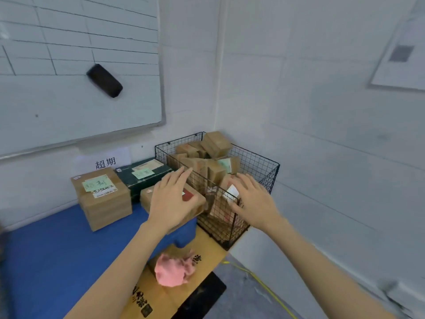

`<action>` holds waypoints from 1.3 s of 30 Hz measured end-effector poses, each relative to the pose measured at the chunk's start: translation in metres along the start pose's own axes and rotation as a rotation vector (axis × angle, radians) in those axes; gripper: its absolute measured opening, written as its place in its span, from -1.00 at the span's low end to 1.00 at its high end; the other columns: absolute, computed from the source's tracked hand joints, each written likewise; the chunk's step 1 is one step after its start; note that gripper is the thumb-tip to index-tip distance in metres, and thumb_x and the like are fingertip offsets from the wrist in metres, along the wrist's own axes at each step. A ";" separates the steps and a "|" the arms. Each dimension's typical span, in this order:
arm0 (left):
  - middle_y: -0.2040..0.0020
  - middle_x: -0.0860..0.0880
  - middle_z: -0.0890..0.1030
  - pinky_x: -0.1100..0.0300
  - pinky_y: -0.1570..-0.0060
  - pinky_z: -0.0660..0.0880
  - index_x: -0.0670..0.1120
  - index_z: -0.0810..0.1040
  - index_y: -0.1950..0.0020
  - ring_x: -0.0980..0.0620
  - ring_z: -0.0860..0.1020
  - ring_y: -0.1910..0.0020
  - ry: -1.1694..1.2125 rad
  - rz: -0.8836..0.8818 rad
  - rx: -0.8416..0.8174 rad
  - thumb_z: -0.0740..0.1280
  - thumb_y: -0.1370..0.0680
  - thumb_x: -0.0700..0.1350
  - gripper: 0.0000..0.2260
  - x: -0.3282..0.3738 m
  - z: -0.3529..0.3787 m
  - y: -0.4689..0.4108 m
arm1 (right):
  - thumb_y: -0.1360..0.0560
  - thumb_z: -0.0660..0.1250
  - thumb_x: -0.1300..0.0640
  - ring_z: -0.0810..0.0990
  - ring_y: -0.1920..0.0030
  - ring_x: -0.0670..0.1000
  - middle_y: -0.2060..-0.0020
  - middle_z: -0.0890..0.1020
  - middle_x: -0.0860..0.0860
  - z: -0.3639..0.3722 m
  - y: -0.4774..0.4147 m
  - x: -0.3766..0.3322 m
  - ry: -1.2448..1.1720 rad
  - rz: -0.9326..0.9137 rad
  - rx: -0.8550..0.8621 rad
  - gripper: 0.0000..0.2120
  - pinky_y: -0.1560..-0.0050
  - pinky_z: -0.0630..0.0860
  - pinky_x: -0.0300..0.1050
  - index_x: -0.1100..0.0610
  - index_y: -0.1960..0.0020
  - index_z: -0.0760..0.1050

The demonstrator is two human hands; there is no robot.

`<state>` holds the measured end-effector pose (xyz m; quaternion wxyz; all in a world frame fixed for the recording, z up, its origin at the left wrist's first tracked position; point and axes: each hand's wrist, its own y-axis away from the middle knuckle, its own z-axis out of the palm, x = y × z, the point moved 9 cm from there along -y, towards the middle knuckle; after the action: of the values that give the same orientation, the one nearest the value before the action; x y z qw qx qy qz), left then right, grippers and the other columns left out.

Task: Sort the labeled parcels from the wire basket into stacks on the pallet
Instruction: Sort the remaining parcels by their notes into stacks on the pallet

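Brown cardboard: my left hand (pixel 171 201) lies flat, fingers straight, on a box (pixel 146 199) at the blue pallet's (pixel 57 249) corner, where it could tip off. My right hand (pixel 255 201), fingers spread and holding nothing, hovers over the wire basket's (pixel 264 157) parcels (pixel 216 143); its rim may snag. Free pallet lies leftward.

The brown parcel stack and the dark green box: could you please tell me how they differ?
The brown parcel stack is tan cardboard; the dark green box is nearly black-green. The stack stands taller, in layers; the green box is lower and longer. The stack is farther from the wire basket; the green box lies beside it. Both carry pale green notes on top.
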<state>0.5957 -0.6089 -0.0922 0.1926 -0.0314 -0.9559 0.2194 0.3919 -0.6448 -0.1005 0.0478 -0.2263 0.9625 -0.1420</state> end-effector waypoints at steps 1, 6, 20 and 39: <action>-0.56 0.06 0.24 -0.03 -0.45 0.15 0.10 0.22 -0.56 -0.03 0.20 -0.52 0.003 0.015 0.007 0.16 -0.48 0.31 -0.33 0.016 0.009 -0.006 | -0.59 0.23 -0.15 0.13 -0.57 0.14 -0.56 0.20 0.05 -0.003 0.001 0.017 -0.002 0.010 -0.001 -0.39 -0.53 0.18 0.14 -0.03 -0.57 0.16; -0.57 0.04 0.21 -0.01 -0.46 0.13 0.08 0.19 -0.58 -0.02 0.16 -0.53 0.023 0.066 -0.012 0.13 -0.50 0.29 -0.33 0.075 0.043 -0.033 | -0.60 0.23 -0.15 0.07 -0.58 0.11 -0.58 0.16 0.04 -0.011 0.008 0.087 -0.037 0.057 0.007 -0.37 -0.53 0.10 0.06 -0.05 -0.58 0.11; -0.57 0.03 0.22 -0.04 -0.46 0.15 0.08 0.19 -0.58 -0.02 0.19 -0.53 -0.017 0.095 0.021 0.30 -0.55 0.18 -0.36 0.127 0.108 -0.154 | -0.59 0.24 -0.13 0.14 -0.55 0.08 -0.55 0.19 0.06 -0.004 -0.065 0.201 -0.105 0.063 0.059 -0.38 -0.51 0.20 0.07 0.00 -0.57 0.14; -0.56 -0.01 0.25 -0.15 -0.40 0.25 0.11 0.11 -0.59 -0.11 0.25 -0.50 0.015 -0.231 -0.020 0.05 -0.31 0.50 -0.09 0.052 0.197 -0.366 | -0.60 0.25 -0.12 0.10 -0.56 0.09 -0.58 0.13 0.06 0.088 -0.306 0.304 -0.244 -0.111 -0.060 -0.36 -0.49 0.23 0.07 0.00 -0.59 0.10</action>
<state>0.4814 -1.0121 -0.0794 0.2235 0.0751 -0.9538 0.1861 0.2632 -1.0664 -0.1023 0.1500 -0.2961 0.9393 -0.0868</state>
